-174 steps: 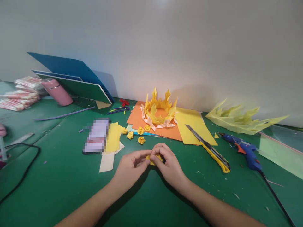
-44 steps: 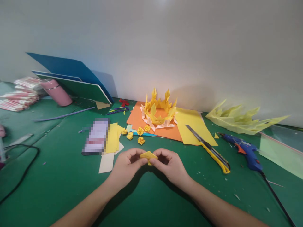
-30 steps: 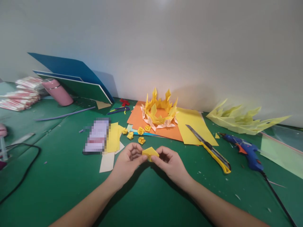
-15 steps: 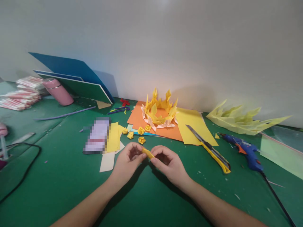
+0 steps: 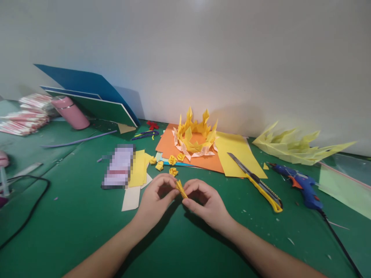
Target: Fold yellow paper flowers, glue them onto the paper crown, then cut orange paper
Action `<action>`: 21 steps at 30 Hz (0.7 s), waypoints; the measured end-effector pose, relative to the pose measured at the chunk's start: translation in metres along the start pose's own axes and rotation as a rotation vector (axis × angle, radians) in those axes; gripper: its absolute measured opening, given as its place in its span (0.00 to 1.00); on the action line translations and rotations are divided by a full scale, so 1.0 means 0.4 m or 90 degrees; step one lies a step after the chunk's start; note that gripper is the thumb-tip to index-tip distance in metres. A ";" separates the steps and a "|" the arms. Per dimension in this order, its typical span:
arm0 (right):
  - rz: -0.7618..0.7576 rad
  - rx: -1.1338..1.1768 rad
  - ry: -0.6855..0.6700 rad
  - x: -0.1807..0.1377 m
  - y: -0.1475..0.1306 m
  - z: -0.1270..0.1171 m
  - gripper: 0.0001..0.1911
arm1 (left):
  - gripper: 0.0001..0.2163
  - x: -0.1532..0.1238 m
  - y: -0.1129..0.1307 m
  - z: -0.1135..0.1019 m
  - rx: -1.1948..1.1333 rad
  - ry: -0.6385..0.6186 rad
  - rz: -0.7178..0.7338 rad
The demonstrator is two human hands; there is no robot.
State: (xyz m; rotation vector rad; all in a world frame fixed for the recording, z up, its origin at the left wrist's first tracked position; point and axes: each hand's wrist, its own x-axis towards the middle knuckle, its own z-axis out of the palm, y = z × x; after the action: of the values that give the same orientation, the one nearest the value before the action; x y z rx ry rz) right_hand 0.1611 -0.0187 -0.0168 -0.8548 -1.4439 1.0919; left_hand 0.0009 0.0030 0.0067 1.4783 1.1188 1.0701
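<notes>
Between my fingertips is a small folded piece of yellow paper (image 5: 181,189), held above the green table. My left hand (image 5: 158,195) pinches its left side with thumb and forefinger. On the other side my right hand (image 5: 206,200) grips its lower right end, also with thumb and fingertips. Just beyond my hands lie several small yellow paper roses (image 5: 173,171). Behind them a yellow folded-paper crown (image 5: 197,133) with pale pink pieces round its base rests on orange paper (image 5: 165,143).
To the right lie a yellow utility knife (image 5: 257,185) with its blade out, a blue glue gun (image 5: 301,185) and a pale yellow paper crown (image 5: 295,146). On the left are a blurred-out phone (image 5: 119,166), yellow paper strips (image 5: 139,170), a pink bottle (image 5: 71,112) and leaning boards (image 5: 95,108).
The yellow paper between my fingers has turned to a steeper angle and shows more of its folded edges. Both hands stay almost in place, with small finger shifts.
</notes>
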 end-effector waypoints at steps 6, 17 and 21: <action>0.011 0.015 -0.006 -0.002 0.000 0.001 0.04 | 0.05 -0.001 0.010 0.000 0.032 0.017 -0.019; 0.019 0.031 -0.005 -0.002 0.004 0.000 0.06 | 0.06 0.002 0.002 -0.001 0.002 0.012 -0.047; 0.015 0.036 -0.008 -0.002 0.008 -0.001 0.05 | 0.06 -0.001 -0.003 0.000 -0.008 0.015 -0.061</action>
State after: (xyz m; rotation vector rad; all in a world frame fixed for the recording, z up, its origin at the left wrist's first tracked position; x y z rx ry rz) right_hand 0.1613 -0.0184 -0.0199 -0.8281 -1.4093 1.1530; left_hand 0.0008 0.0026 0.0057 1.3906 1.1853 1.0292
